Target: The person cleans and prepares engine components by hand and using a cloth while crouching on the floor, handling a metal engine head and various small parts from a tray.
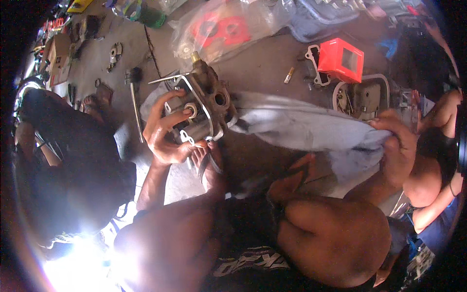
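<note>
My left hand (170,129) is closed around a metal engine cylinder head (214,97), fingers spread across its pale machined face near a round bearing. A brass-coloured fitting sticks up from its top. Off to the right, my right hand (396,138) grips the end of a grey cloth (301,124). The cloth stretches across to the cylinder head, and its far end passes behind the part. Whether it touches the head there is hidden.
A red box (341,61) stands beside a thin gasket (317,65) and an engine cover (362,97). Clear plastic bags (233,24) lie at the back. A long-handled tool (135,97) rests on the floor at left. Other people sit close on both sides.
</note>
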The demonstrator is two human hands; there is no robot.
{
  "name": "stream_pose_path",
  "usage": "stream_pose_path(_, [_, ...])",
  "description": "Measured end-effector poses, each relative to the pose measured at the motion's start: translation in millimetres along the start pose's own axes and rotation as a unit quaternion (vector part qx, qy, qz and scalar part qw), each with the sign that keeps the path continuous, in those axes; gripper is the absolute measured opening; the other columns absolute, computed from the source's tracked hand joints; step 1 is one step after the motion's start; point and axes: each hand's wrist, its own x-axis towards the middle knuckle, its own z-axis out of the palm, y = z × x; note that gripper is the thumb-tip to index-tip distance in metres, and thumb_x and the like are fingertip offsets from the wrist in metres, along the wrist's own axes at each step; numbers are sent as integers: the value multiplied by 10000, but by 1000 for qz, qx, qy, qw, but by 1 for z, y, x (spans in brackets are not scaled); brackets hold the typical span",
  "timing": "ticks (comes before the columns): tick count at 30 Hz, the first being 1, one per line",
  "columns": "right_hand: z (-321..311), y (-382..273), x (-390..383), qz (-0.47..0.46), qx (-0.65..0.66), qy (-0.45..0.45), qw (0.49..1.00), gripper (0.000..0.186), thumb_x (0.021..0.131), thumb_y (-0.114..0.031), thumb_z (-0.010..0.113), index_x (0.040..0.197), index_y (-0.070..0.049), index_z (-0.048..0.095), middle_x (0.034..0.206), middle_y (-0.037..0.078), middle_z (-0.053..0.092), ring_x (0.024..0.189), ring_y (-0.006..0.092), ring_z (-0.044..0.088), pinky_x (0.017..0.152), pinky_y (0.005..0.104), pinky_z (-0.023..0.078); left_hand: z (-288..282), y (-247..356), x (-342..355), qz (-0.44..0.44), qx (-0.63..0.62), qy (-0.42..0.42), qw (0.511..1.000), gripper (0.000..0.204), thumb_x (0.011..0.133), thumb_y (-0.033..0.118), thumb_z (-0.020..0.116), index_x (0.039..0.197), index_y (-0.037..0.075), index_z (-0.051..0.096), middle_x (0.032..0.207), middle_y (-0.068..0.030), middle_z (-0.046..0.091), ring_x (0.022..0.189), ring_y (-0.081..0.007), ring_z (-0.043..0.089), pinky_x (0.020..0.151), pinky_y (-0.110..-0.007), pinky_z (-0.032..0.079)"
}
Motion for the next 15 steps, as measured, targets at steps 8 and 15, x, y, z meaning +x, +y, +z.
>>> stream_pose_path(8, [112,45,34,121,-201,21,972,288,842,-166,768,1089,-29,709,987,19,689,736,89,574,652,289,453,-6,1,-8,-29,17,32,999,635,662,541,867,1005,33,704,1181,-275,645,1085,-385,660,916,-430,519])
stream_pose_path(15, [158,92,38,136,-42,9,990,288,878,-165,761,1123,-25,704,1010,80,721,767,128,655,698,287,521,-2,0,-5,-15,27,25,999,631,654,527,875,1013,35,712,1182,-264,645,1083,-374,658,913,-427,515])
